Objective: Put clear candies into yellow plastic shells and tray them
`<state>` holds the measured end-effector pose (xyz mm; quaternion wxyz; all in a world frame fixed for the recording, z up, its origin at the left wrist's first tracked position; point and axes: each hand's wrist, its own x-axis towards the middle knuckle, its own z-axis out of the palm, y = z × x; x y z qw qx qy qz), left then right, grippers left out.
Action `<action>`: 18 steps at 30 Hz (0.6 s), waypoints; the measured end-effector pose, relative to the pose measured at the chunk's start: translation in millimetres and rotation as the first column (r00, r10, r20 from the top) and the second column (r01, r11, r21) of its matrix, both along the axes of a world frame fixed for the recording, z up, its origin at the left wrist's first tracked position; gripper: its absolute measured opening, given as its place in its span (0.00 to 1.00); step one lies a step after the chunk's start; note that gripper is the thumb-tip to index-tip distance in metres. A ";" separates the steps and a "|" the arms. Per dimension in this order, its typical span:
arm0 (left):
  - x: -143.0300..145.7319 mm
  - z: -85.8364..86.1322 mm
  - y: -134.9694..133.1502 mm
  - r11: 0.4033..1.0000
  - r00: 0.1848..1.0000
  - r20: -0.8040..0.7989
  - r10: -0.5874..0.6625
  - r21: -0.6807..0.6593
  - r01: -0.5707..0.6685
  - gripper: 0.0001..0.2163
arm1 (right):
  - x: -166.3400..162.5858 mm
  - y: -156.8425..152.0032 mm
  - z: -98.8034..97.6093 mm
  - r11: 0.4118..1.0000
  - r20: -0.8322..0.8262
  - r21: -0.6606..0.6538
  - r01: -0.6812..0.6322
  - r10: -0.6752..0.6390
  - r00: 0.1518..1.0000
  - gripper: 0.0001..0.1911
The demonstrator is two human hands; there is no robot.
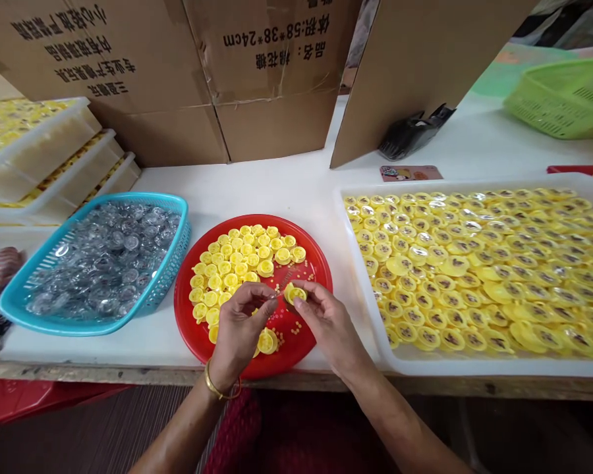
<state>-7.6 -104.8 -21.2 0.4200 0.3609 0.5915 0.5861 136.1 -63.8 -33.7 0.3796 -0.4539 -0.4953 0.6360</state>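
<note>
Over the red round tray, my right hand pinches a small round yellow plastic piece between thumb and fingers. My left hand, with a gold bangle at the wrist, is closed in a pinch just left of that piece; what its fingertips hold, if anything, is too small to tell. Many similar yellow plastic pieces lie close together on the tray's left and back. One yellow piece sits near the tray's front, below my hands.
A blue basket of clear round plastic parts stands left. At right, a white tray holds rows of yellow pieces with dark centres. Stacked trays, cardboard, a black holder and a green basket stand behind.
</note>
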 end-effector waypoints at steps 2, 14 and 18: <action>0.5 1.0 0.4 1.000 0.988 0.156 0.018 -0.027 -0.014 0.06 | -0.7 0.0 1.3 1.000 -0.009 -0.018 0.006 -0.006 1.000 0.20; -10.3 11.7 5.3 0.978 0.726 0.676 0.128 -0.206 0.019 0.08 | -0.2 -1.0 3.7 0.998 -0.025 -0.067 -0.007 0.005 1.000 0.20; -10.9 10.3 5.9 0.968 0.678 0.721 0.145 -0.244 0.053 0.06 | 0.3 -1.6 0.8 0.997 -0.058 -0.078 -0.011 0.006 0.998 0.20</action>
